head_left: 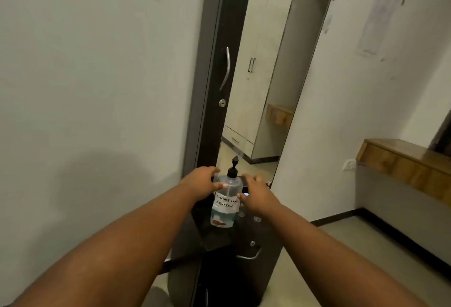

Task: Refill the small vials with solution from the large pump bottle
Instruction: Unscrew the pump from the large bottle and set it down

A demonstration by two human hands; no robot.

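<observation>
Pump bottle (225, 200): upright on dark cabinet top (217, 238), between both hands; label reads "CONTACT LENS SOLUTION".
Left hand (203, 182): fingers spread, thumb touching bottle shoulder; grip not confirmed.
Right hand (256, 194): fingers loosely curled just beside bottle; contact cannot be told.
Vials (256, 219): small, blurred, below right hand.

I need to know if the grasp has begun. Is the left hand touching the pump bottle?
Touching. The head view shows the left hand's fingertips lying on the clear shoulder of the pump bottle, with no gap between them.
</observation>
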